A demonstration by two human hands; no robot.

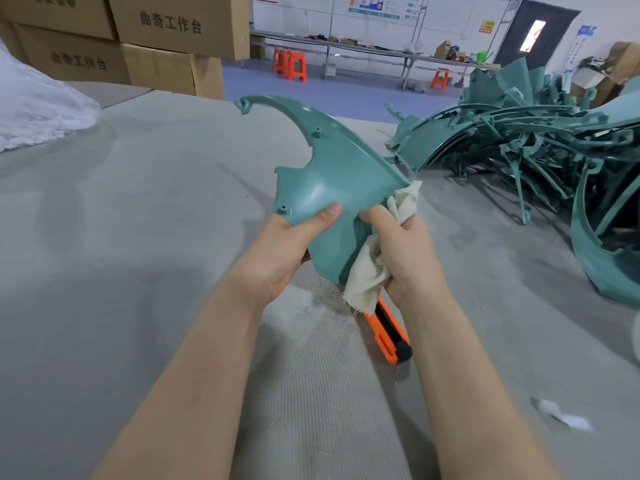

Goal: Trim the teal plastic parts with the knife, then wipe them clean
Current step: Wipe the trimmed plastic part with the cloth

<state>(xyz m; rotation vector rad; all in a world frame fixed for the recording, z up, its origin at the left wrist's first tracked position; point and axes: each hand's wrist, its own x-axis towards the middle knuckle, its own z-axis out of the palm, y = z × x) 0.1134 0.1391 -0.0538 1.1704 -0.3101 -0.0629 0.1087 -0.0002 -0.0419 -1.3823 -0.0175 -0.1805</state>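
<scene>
The teal plastic part [332, 168] is gripped at its lower edge by the left hand [287, 251], thumb across the smooth face. A bunched cream cloth [367, 278] is clutched in the right hand [405, 251] and pressed to the part's right edge. Held above the desk [138, 237], the part is judged light, stiff and slick, best taken by its broad base, not the thin hooked tip. An orange utility knife [391, 337] lies beneath; more teal parts [519, 140] are piled rightward.

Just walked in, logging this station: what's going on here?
A person holds a teal plastic part above the table in the left hand, while the right hand grips a cream cloth against its edge. The orange knife lies on the table beneath, and more teal parts are heaped to the right.
</scene>
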